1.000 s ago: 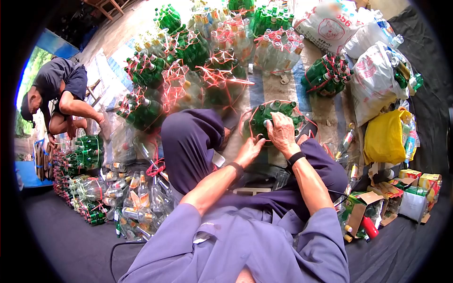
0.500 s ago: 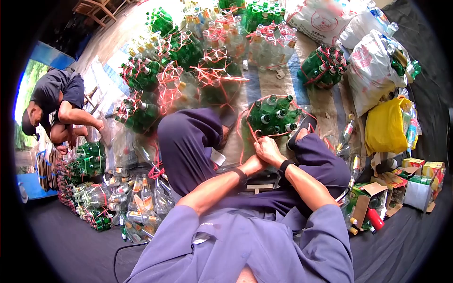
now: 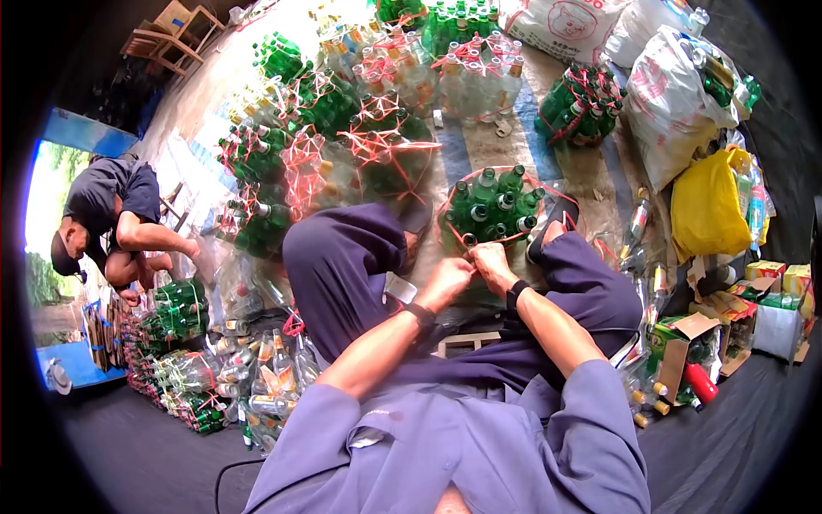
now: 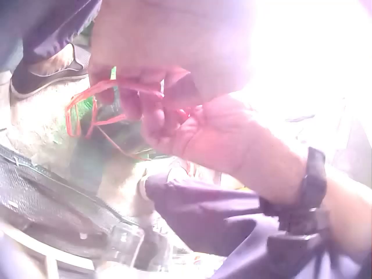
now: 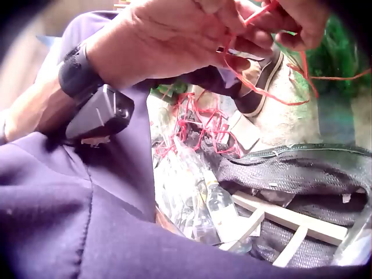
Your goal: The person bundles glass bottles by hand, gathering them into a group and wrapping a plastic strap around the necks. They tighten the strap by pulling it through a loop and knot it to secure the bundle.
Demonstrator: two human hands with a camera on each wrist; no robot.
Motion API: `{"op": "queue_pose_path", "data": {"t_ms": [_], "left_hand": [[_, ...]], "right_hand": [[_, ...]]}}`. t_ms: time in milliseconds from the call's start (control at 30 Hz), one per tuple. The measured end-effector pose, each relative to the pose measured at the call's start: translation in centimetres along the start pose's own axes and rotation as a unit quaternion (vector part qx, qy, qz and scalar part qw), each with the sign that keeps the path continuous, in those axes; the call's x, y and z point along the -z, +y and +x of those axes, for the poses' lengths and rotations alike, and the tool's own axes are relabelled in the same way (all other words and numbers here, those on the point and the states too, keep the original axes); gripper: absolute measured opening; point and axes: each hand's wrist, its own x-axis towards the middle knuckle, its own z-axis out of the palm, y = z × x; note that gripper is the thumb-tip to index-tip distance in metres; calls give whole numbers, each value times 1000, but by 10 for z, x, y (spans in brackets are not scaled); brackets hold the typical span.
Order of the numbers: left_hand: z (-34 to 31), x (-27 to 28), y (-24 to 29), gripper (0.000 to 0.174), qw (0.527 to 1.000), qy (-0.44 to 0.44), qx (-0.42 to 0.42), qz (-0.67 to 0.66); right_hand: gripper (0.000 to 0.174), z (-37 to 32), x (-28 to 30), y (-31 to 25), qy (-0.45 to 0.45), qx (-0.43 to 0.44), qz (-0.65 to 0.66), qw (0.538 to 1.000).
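Note:
Green bottles point(image 3: 486, 204) stand in a cluster between the feet, with red string point(image 3: 539, 182) looped round them. Just on the near side of that bundle, the left hand point(image 3: 447, 283) and right hand point(image 3: 494, 264) are close together. In the left wrist view, the left hand point(image 4: 174, 46) and right hand point(image 4: 215, 136) have curled fingers on red string point(image 4: 96, 92). The right wrist view shows the left hand point(image 5: 168, 43) and right hand point(image 5: 305, 23) pinching the red string point(image 5: 256, 92), part of which hangs in a loose loop. Some fingertips are hidden.
Tied bottle bundles point(image 3: 385, 154) stand beyond the left knee. A yellow bag point(image 3: 706, 206), white bags point(image 3: 676, 103) and open cartons point(image 3: 685, 338) are at right. Loose bottles point(image 3: 274, 368) lie at left, where another person point(image 3: 111, 201) crouches.
The right hand has come back from the bottle tops to beside the left hand at the near edge. Both hands have since shifted slightly, and the bottles are uncovered.

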Motion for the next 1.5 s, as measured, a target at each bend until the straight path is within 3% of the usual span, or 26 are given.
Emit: {"op": "queue_pose_path", "data": {"t_ms": [33,67,100,133,167,200,233,300,367,400,433,533,700,767,800,900,1067,1133,1167,1200,1233,1267,1333,1367,1433,1500], "left_hand": [[-9,5,21,23,995,12,36,-90],[12,11,-10,20,996,52,-56,-39],[10,15,1,18,995,78,-44,-54],[14,18,5,18,989,108,-87,-50],[20,20,10,17,981,137,-130,-46],[26,20,16,20,968,199,-150,7],[29,21,28,27,936,263,-174,158],[38,21,44,42,899,288,-242,223],[51,12,54,50,884,292,-264,252],[59,8,54,57,867,298,-286,281],[68,3,55,57,867,296,-286,282],[86,-12,48,65,833,282,-308,364],[88,-20,42,63,807,283,-309,416],[89,-22,46,56,811,305,-292,406],[92,-21,45,49,806,311,-295,409],[95,-23,43,42,796,313,-296,425],[95,-21,43,39,798,300,-295,431],[94,-21,43,39,799,297,-293,432],[93,-21,44,39,802,293,-293,431],[93,-19,43,43,803,286,-293,433],[91,-18,44,43,802,288,-293,434],[88,-16,46,46,810,270,-295,428],[79,-12,54,49,818,252,-296,425],[73,-10,57,54,805,243,-296,452],[64,-6,67,66,778,225,-296,506],[57,0,73,74,769,177,-357,499]], "right_hand": [[16,4,-6,16,-29,18,-100,994],[13,9,-25,53,32,59,51,996],[13,3,-15,29,35,57,54,996],[11,-8,7,-22,42,-112,193,974],[11,-15,21,-57,46,-276,323,904],[11,-16,23,-63,48,-277,325,903],[12,-15,24,-65,56,-260,269,926],[13,-12,22,-53,66,-242,212,944],[13,-8,7,-14,58,10,50,997],[12,-7,7,-13,14,23,-13,1000],[12,-4,5,-13,15,22,-12,1000],[28,0,-3,-18,26,-181,114,976],[28,-7,2,-33,56,-232,219,946],[25,-4,-6,-22,63,-187,207,958],[23,-9,-4,-17,63,-5,99,993],[21,-16,-12,-14,82,-25,105,991],[19,-18,1,-11,47,38,38,997],[22,-14,2,-13,30,80,-122,989],[22,-12,2,-15,30,82,-122,989],[24,-11,8,-26,38,-44,-8,998],[26,-11,11,-34,42,-170,107,979],[26,-10,16,-42,41,-168,108,979],[28,-5,24,-45,-21,-251,105,962],[36,-4,26,-43,-42,-217,51,974],[33,0,27,-41,-58,-237,73,967],[31,3,25,-39,-38,-226,88,969]]}}
